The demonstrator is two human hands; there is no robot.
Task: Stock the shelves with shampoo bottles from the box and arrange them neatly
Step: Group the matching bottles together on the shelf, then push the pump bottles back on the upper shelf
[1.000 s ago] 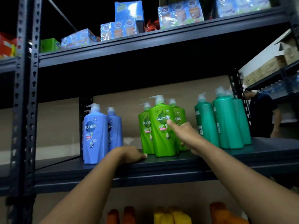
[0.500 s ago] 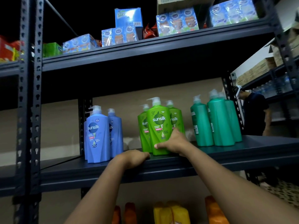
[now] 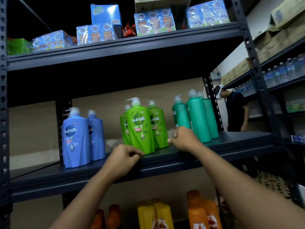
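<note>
While three bright green bottles (image 3: 141,126) of glossy plastic stand clustered mid-shelf, the front one showing its label square-on and the other two tucked behind at either side, both hands sit at their base. Each bottle is tall, flattish, broad at the shoulder, and topped by a white pump. The left hand (image 3: 123,158) rests on the shelf (image 3: 181,158) lip with fingers curled and tips close to the front bottle's foot, holding nothing that can be seen. The right hand (image 3: 184,138) lies just right of the cluster, fingers curled, thumb tip near the right rear bottle's base; whether it touches is unclear. Half a second ago that hand was cupped against the front bottle's lower side, and it now sits clear of it, further right. To the left, well apart, stand blue bottles (image 3: 76,138) of the same shape, two plain to see and a third barely showing behind. To the right stand three teal bottles (image 3: 198,119), smooth, backs turned. The shelf is dark matte metal with perforated uprights. Above lie shrink-wrapped carton packs (image 3: 154,22); below, yellow (image 3: 155,215) and orange bottles (image 3: 201,212). A person (image 3: 236,108) stands in the far aisle.
</note>
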